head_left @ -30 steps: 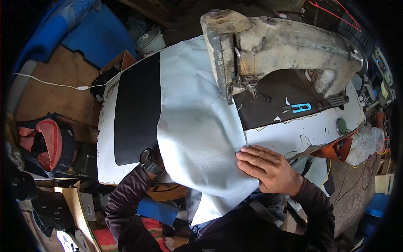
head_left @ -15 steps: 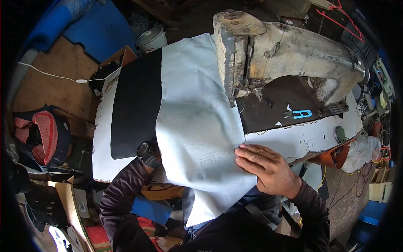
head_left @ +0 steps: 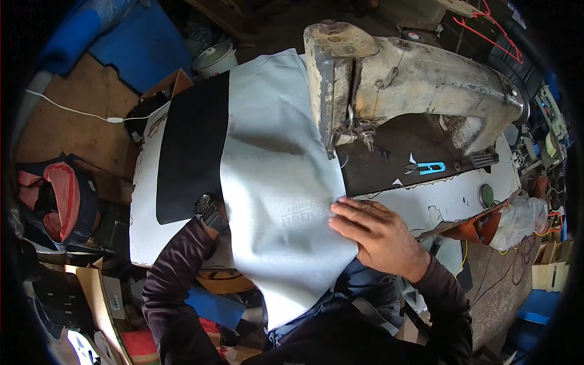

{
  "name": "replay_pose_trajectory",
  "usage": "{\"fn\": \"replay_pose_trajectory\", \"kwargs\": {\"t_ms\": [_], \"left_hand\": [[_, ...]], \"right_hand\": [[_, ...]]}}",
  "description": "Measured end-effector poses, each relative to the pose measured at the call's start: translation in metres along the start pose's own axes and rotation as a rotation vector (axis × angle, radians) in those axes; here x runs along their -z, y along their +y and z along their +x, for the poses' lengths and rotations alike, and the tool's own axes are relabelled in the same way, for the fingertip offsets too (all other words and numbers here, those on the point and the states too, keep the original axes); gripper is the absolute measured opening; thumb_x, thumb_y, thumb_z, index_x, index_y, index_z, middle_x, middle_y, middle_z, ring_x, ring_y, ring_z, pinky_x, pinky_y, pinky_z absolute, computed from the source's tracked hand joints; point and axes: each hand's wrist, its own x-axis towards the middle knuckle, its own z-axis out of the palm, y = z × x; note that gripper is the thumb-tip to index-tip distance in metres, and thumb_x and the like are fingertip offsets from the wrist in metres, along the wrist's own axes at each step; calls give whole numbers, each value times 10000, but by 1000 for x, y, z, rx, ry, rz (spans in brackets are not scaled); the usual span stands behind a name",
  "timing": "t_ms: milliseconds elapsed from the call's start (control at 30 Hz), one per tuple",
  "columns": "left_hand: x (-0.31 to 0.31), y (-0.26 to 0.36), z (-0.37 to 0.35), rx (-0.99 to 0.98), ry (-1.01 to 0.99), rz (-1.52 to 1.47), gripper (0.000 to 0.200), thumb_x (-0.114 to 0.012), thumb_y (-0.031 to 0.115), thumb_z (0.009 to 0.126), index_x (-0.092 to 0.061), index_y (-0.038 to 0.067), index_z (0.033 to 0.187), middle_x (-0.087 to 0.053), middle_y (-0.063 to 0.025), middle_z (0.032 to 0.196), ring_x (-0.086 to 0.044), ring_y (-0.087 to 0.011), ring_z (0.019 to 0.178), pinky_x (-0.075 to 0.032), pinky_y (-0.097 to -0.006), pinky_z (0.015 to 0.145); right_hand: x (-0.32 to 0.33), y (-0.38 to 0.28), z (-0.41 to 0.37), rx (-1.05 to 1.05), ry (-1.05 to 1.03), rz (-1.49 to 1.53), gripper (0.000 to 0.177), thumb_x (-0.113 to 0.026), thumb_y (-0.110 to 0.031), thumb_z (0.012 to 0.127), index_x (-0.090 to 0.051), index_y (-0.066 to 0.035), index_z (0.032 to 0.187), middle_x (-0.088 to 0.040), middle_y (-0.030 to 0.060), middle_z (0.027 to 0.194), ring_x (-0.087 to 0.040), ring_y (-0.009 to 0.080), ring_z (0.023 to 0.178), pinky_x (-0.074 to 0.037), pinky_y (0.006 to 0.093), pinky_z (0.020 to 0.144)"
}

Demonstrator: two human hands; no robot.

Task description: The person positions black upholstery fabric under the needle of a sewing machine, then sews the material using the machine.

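Note:
A silver-grey leather-like sheet (head_left: 274, 176), with faint printed lettering, lies partly under the sewing machine (head_left: 420, 73) and hangs over the table's front edge. My right hand (head_left: 383, 234) is at its right edge, fingers on top and thumb hidden; it appears to grip the edge. My left hand (head_left: 219, 222) reaches beneath the sheet's left side, its fingers covered. A black watch (head_left: 205, 205) is on that wrist. A flat black piece (head_left: 191, 146) lies to the left, bordering the grey sheet. The needle area stands near the sheet's right edge.
Blue thread snips (head_left: 431, 168) and small white scraps lie on the machine bed. A round green-topped tin (head_left: 485, 194) sits on the white table (head_left: 438, 213) at right. Behind stands a white bucket (head_left: 216, 59). An open bag (head_left: 58, 194) is at far left.
My right hand and the sheet's front part have shifted slightly away from my body, toward the machine. The sheet's folds have changed shape. My left hand stays under the sheet.

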Motion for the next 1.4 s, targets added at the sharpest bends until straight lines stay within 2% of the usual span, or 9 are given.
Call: {"fn": "replay_pose_trajectory", "kwargs": {"t_ms": [200, 300, 500, 900, 1100, 1400], "left_hand": [[-1, -3, 10, 3, -2, 4, 440, -723, 297, 985, -684, 52, 1347, -680, -163, 1381, -642, -356, 1278, -523, -447, 1093], [-4, -4, 10, 5, 4, -14, 442, -721, 298, 986, -680, 52, 1352, -677, -163, 1386, -639, -355, 1282, -520, -447, 1096], [-3, 0, 10, 15, 12, -7, 447, -717, 298, 990, -672, 53, 1361, -670, -163, 1395, -633, -354, 1290, -514, -447, 1102], [-2, 5, 12, 23, 26, -5, 458, -708, 299, 996, -655, 55, 1380, -655, -163, 1413, -620, -351, 1306, -503, -446, 1114], [-2, 8, 12, 33, 28, 3, 463, -704, 300, 1000, -647, 56, 1390, -648, -163, 1422, -614, -350, 1313, -497, -446, 1120], [-2, 15, 14, 49, 23, 13, 471, -698, 300, 1005, -635, 58, 1404, -638, -162, 1435, -605, -348, 1325, -488, -446, 1129]], "right_hand": [[-2, -22, 6, 92, 108, -184, 383, -680, -151, 942, -713, 1, 1292, -687, 217, 1367, -698, 367, 1277, -582, 475, 1097], [1, -25, 10, 86, 83, -179, 398, -682, -141, 931, -703, 21, 1295, -684, 229, 1366, -703, 366, 1270, -585, 477, 1094], [1, -24, 3, 56, -29, -137, 443, -698, -116, 890, -696, 24, 1311, -674, 230, 1391, -660, 369, 1337, -542, 471, 1150], [-3, -14, -3, 42, -22, -97, 537, -755, -111, 807, -698, -9, 1331, -655, 193, 1441, -615, 343, 1394, -490, 468, 1209], [-4, -9, -2, 46, -15, -103, 612, -806, -118, 745, -691, -3, 1335, -651, 209, 1444, -614, 348, 1397, -490, 468, 1211], [-4, -6, 4, 27, -15, -73, 597, -748, -77, 794, -655, 20, 1375, -647, 262, 1438, -616, 380, 1391, -494, 483, 1200]]}}
